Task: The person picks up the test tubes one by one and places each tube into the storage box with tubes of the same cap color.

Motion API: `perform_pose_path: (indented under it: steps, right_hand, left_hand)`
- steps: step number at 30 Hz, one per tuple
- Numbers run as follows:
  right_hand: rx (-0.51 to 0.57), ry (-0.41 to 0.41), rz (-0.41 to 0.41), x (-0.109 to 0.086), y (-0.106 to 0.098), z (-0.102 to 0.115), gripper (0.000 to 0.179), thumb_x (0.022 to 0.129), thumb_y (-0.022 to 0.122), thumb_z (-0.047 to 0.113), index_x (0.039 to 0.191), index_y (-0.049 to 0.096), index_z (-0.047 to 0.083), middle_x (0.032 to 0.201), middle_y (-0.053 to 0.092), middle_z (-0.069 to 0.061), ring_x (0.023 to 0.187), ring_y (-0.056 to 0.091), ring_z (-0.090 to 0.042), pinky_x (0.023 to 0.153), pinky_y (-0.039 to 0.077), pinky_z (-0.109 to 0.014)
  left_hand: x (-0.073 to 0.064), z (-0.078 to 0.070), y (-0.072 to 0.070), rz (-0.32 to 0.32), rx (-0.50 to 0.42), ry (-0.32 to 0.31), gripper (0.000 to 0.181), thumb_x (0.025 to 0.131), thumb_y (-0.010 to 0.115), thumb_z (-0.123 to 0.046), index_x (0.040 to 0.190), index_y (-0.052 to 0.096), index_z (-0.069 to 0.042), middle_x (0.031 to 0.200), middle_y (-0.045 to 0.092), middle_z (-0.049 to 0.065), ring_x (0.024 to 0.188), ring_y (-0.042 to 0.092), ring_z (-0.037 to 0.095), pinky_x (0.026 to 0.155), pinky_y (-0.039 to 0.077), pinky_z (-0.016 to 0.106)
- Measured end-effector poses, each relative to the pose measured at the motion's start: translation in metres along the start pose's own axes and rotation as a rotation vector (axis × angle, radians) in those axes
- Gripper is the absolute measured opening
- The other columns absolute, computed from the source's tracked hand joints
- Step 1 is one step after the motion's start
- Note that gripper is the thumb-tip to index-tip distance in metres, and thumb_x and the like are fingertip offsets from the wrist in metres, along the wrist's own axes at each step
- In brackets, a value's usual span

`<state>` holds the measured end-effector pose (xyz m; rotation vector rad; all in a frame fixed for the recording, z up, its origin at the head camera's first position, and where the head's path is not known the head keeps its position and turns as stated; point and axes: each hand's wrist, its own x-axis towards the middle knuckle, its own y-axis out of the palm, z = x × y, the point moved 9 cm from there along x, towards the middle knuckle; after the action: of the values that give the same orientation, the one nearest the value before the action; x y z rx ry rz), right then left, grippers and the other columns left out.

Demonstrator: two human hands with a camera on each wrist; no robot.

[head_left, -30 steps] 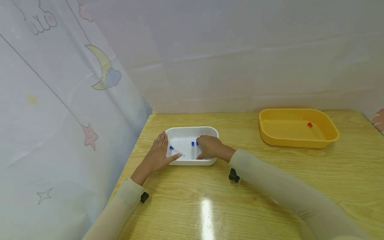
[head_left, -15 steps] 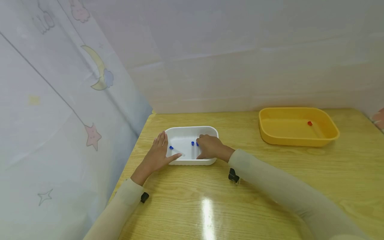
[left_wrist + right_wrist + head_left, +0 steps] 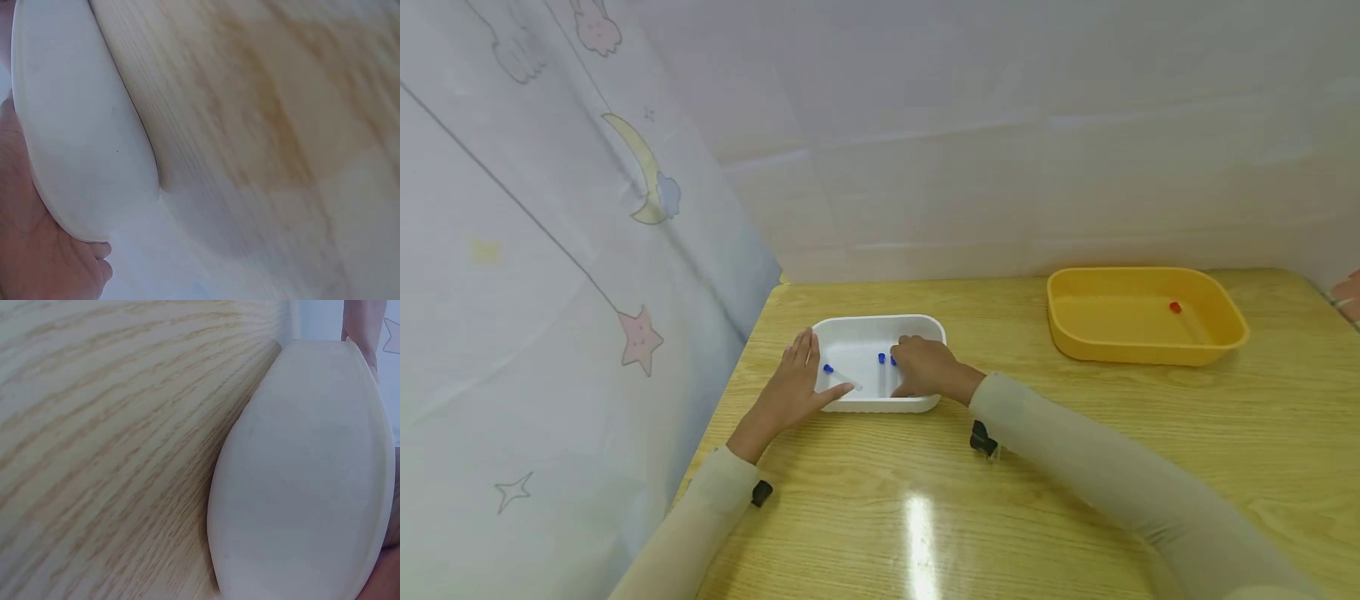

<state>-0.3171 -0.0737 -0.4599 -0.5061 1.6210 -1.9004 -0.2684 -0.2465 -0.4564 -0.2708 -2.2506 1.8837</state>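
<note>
In the head view a white tray (image 3: 865,332) holds several clear test tubes with blue caps. My left hand (image 3: 793,379) rests over the tray's left end, fingers straight along the rim and thumb across the front corner. Nearest its thumb, one test tube (image 3: 844,377) lies slanted. Inside the right half my right hand (image 3: 923,367) has its fingers and thumb bent at a test tube, whose blue cap (image 3: 893,361) shows beside the fingers; the hand covers part of this tube. Parallel to it on the left lies another test tube (image 3: 882,379). Both wrist views mainly show the tray's outer wall (image 3: 87,125).
A yellow tray (image 3: 1138,354) stands at the back right of the wooden table (image 3: 850,517). It contains a clear tube with a red cap (image 3: 1176,307). A pale curtain (image 3: 925,167) hangs behind the table and a printed one (image 3: 550,333) at the left.
The head view has shifted slightly. Both hands and the test tubes keep nearly the same places.
</note>
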Motion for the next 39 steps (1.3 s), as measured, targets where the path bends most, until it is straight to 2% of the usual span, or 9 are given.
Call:
perform_pose_path:
  steps: [11, 16, 21, 31, 39]
  right_hand:
    - [0.035, 0.034, -0.010, -0.001, -0.001, -0.002, 0.069, 0.076, 0.083, 0.062, 0.117, 0.069, 0.008, 0.102, 0.062, -0.004, 0.091, 0.056, -0.019, 0.074, 0.052, -0.037]
    - [0.064, 0.032, -0.024, -0.002, -0.004, -0.002, 0.072, 0.080, 0.080, 0.059, 0.128, 0.067, 0.008, 0.110, 0.064, -0.005, 0.094, 0.056, -0.019, 0.079, 0.053, -0.037]
    - [0.068, 0.005, -0.066, -0.003, -0.007, 0.000, 0.072, 0.085, 0.077, 0.058, 0.135, 0.064, 0.007, 0.117, 0.065, -0.008, 0.098, 0.058, -0.020, 0.082, 0.055, -0.038]
    - [0.088, -0.052, -0.160, -0.011, -0.021, 0.007, 0.062, 0.093, 0.070, 0.051, 0.133, 0.066, 0.004, 0.124, 0.066, -0.014, 0.110, 0.061, -0.027, 0.090, 0.055, -0.045]
    - [0.081, -0.066, -0.222, -0.024, -0.035, 0.011, 0.060, 0.097, 0.064, 0.052, 0.133, 0.066, 0.004, 0.128, 0.066, -0.015, 0.116, 0.061, -0.031, 0.094, 0.053, -0.049]
  left_hand:
    - [0.002, 0.000, 0.000, 0.002, 0.013, -0.003, 0.112, 0.095, 0.047, -0.074, 0.158, 0.004, 0.009, 0.167, -0.004, 0.023, 0.156, -0.001, 0.036, 0.124, 0.006, 0.051]
    - [0.001, 0.001, 0.000, 0.000, 0.008, -0.010, 0.112, 0.095, 0.048, -0.073, 0.158, 0.004, 0.008, 0.167, -0.002, 0.024, 0.155, 0.000, 0.036, 0.124, 0.007, 0.051]
    - [0.001, 0.000, -0.002, -0.005, 0.011, -0.011, 0.113, 0.094, 0.047, -0.074, 0.158, 0.005, 0.008, 0.168, -0.002, 0.023, 0.155, 0.001, 0.037, 0.124, 0.007, 0.052]
    - [0.002, 0.003, 0.002, 0.015, 0.003, -0.016, 0.115, 0.093, 0.044, -0.078, 0.159, 0.002, 0.007, 0.167, -0.009, 0.020, 0.156, -0.003, 0.035, 0.124, 0.005, 0.051]
    - [0.002, 0.001, 0.001, 0.006, 0.004, -0.006, 0.114, 0.094, 0.047, -0.075, 0.158, 0.003, 0.008, 0.167, -0.003, 0.024, 0.155, 0.000, 0.037, 0.124, 0.007, 0.052]
